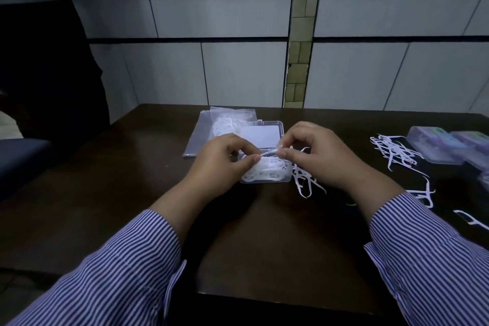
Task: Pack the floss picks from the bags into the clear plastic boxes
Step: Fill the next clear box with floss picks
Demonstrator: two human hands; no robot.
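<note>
Many floss picks (264, 171) fill the open clear box (280, 180); more inside the bag (211, 127).

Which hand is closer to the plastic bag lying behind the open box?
Left. The left hand is just in front of the plastic bag, beside its near right corner. The right hand is farther right, past the open box.

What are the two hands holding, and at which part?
A white floss pick, pinched at its two ends: left hand takes the left end, right hand the right end, above the open clear box.
</note>
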